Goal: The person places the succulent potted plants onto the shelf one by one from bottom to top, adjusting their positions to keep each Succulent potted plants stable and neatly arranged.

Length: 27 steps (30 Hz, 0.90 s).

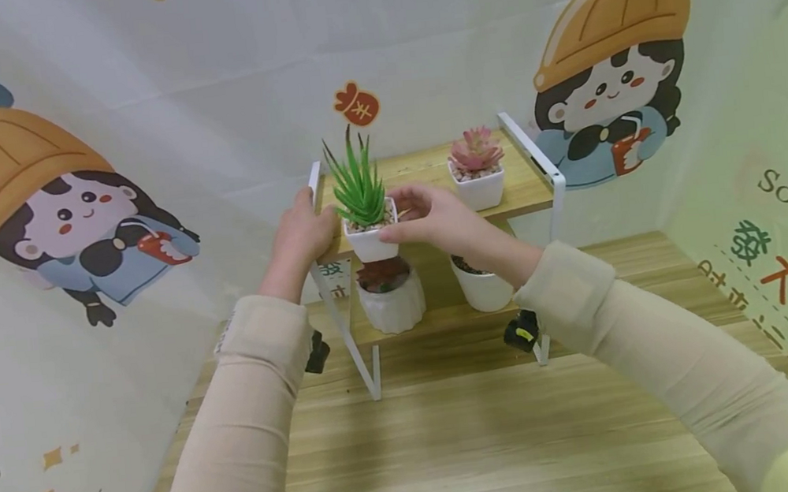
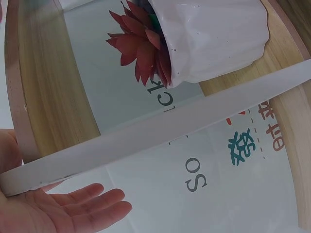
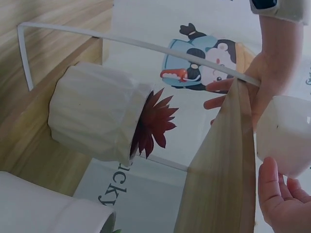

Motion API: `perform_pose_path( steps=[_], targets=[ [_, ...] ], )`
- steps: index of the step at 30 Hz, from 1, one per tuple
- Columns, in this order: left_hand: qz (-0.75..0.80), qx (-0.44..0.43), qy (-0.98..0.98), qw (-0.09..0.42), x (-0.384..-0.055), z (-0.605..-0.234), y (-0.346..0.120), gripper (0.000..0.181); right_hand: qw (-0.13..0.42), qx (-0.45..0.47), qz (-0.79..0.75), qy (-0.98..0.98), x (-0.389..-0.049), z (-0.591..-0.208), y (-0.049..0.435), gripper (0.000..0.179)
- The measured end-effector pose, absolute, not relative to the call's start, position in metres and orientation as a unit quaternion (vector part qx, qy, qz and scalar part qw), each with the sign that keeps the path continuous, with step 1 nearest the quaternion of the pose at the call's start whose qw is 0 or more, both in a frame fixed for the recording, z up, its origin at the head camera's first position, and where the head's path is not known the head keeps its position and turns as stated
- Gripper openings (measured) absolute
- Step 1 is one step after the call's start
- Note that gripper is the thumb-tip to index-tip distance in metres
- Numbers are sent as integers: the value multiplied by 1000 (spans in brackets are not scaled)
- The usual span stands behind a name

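My right hand (image 1: pixel 434 214) pinches a small square white pot between thumb and fingers. The potted plant in it is a green spiky succulent (image 1: pixel 358 182) with pebbles round its base. That pot stands upright at the front left edge of the two-tier shelf's wooden top board (image 1: pixel 408 165). In the right wrist view the white pot (image 3: pixel 284 138) is beside the fingertips. My left hand (image 1: pixel 303 231) rests at the top left corner of the shelf, across its white metal frame (image 2: pixel 146 131). Its fingers (image 2: pixel 95 206) extend outside the frame, straight and apart.
A pink succulent (image 1: pixel 476 151) in a square white pot stands at the top board's right. Below, a dark red succulent (image 3: pixel 158 121) in a ribbed white pot (image 1: pixel 393 305) and another white pot (image 1: pixel 484 289) occupy the lower board. Printed cloth (image 1: pixel 417 38) hangs behind the wooden table (image 1: pixel 442 447).
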<state>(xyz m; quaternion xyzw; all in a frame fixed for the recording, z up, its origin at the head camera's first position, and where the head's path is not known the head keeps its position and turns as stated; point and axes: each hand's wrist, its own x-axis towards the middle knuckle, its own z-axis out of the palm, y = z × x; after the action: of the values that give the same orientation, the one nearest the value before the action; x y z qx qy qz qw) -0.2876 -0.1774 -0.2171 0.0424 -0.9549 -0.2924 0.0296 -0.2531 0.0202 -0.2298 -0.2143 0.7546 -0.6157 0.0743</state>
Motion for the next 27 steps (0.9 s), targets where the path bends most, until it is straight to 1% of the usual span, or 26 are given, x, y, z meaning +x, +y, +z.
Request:
perform_pose_path(
  steps=[7, 17, 21, 27],
  targets=[
    [-288, 39, -956, 34, -287, -218, -178, 62, 80, -203, -612, 760, -267, -227, 12, 57],
    [-271, 44, -961, 28, -288, -216, -178, 62, 84, -205, -611, 760, -276, -224, 10, 54],
    [-272, 47, -961, 27, -289, -217, -177, 62, 80, -199, -607, 765, -279, -223, 7, 56],
    [-269, 44, -962, 28, -289, -216, -177, 62, 89, -182, -600, 774, -284, -223, 4, 61]
  ],
)
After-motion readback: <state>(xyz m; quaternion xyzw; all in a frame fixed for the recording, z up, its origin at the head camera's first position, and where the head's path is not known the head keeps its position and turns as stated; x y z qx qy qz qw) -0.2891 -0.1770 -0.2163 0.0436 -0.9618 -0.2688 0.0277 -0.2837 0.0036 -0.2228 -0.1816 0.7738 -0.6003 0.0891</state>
